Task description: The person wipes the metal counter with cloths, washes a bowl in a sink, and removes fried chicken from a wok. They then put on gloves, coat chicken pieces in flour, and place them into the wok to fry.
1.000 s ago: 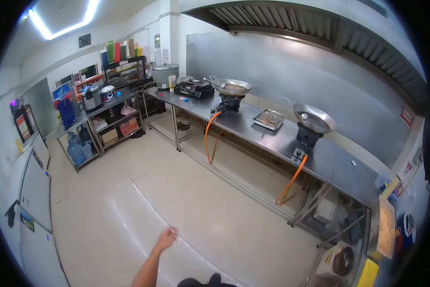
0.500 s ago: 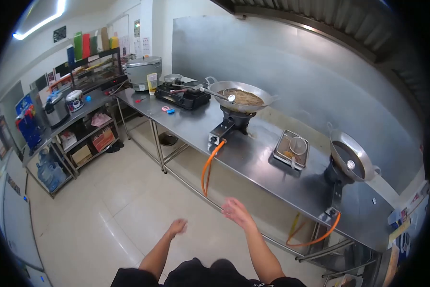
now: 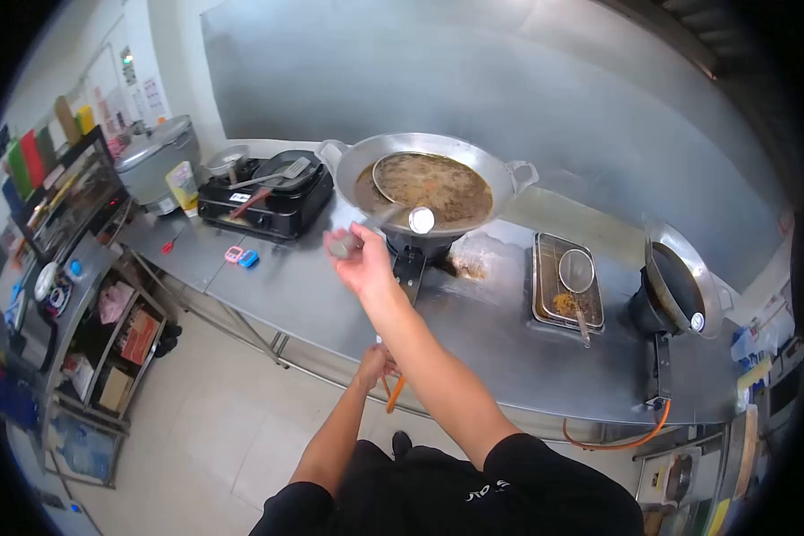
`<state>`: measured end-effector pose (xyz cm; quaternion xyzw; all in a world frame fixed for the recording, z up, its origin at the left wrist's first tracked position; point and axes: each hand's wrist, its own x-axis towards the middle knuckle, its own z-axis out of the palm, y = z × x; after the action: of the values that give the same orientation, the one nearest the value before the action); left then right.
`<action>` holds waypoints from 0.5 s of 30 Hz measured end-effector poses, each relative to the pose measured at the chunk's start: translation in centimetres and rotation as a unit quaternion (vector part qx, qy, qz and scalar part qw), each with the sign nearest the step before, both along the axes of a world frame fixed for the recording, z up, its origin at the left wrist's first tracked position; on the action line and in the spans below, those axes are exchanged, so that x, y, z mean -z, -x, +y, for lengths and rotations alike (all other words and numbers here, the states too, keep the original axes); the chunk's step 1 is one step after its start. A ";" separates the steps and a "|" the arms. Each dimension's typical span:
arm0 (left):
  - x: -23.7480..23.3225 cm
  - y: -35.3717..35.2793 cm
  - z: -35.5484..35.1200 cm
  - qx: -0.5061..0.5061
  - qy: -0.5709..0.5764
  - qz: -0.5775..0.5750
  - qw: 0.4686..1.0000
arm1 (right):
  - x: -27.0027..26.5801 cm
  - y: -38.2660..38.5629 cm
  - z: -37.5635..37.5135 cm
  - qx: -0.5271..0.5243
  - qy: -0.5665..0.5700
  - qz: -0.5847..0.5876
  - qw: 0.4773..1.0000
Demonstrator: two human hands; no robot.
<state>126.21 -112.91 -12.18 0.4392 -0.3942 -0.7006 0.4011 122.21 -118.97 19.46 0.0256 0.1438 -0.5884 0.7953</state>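
Note:
My right hand [image 3: 362, 262] is closed around the blurred handle of a strainer [image 3: 377, 179], whose round rim rests in the brown oil of a large two-handled wok [image 3: 500, 170]. A round dial thermometer [image 3: 420, 220] is at the wok's near rim. Below, at the table's front edge, my left hand [image 3: 378, 364] has its fingers curled at the gas burner's knob [image 3: 379, 340]; my right forearm partly hides that spot. The burner [image 3: 409, 268] stands under the wok, and an orange hose [image 3: 395, 395] hangs beside my left hand.
Left on the steel table [image 3: 303, 277] are a black portable stove [image 3: 268, 210], two small timers [image 3: 241, 256] and a large pot [image 3: 156, 161]. To the right are a rack tray [image 3: 545, 286] with a small strainer [image 3: 577, 271] and a second wok [image 3: 701, 277].
I have come closer to the table. My right hand has risen from open air to the strainer's handle, and my left hand has reached the burner knob.

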 end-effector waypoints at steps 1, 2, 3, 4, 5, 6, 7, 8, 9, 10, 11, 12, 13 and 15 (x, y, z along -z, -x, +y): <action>0.7 -0.5 -0.9 0.040 -0.024 0.021 0.999 | 1.1 -0.3 -2.8 0.035 0.002 0.002 0.999; 1.5 -1.0 -1.7 0.080 -0.047 0.042 0.995 | -0.3 0.4 -2.2 0.031 -0.022 0.025 0.999; 2.5 -1.3 -2.1 0.083 -0.105 0.066 0.989 | -0.7 1.0 -1.2 0.054 -0.031 0.083 0.995; 3.2 -1.6 -2.3 0.085 -0.163 0.087 0.979 | 1.0 2.2 -1.2 0.018 -0.005 0.081 0.997; 3.4 -1.5 -2.9 0.088 -0.220 0.109 0.965 | 0.7 3.0 -0.3 0.013 -0.010 0.108 0.994; 3.3 -1.3 -2.8 0.076 -0.221 0.120 0.965 | 0.2 3.7 0.5 0.002 -0.016 0.117 0.993; 2.6 -1.6 -3.0 0.066 -0.219 0.129 0.965 | 0.0 3.7 0.9 0.016 -0.025 0.151 0.988; 1.8 -1.7 -3.4 0.056 -0.217 0.136 0.965 | -0.1 3.6 1.4 0.030 -0.035 0.185 0.982; 0.9 -1.7 -3.5 0.061 -0.222 0.128 0.965 | -0.3 3.5 2.2 0.034 -0.041 0.210 0.976; 0.0 -1.7 -4.0 0.065 -0.224 0.121 0.965 | -0.6 3.3 2.7 0.037 -0.044 0.234 0.970; -0.2 -1.5 -4.3 0.068 -0.228 0.114 0.964 | -0.8 3.0 3.2 0.038 -0.049 0.259 0.964; 0.1 -1.4 -4.3 0.047 -0.226 0.140 0.963 | -0.9 2.7 3.6 0.043 -0.061 0.270 0.960; 0.1 -1.5 -4.2 0.056 -0.210 0.136 0.966 | -0.9 2.4 4.2 0.048 -0.071 0.279 0.956; 0.2 -1.4 -4.3 0.072 -0.172 0.130 0.974 | -0.6 1.9 4.7 0.057 -0.081 0.304 0.948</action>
<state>127.65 -117.22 -12.37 0.3771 -0.2428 -0.8362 0.3157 120.33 -114.30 20.09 -0.0816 0.4242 -0.5992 0.6741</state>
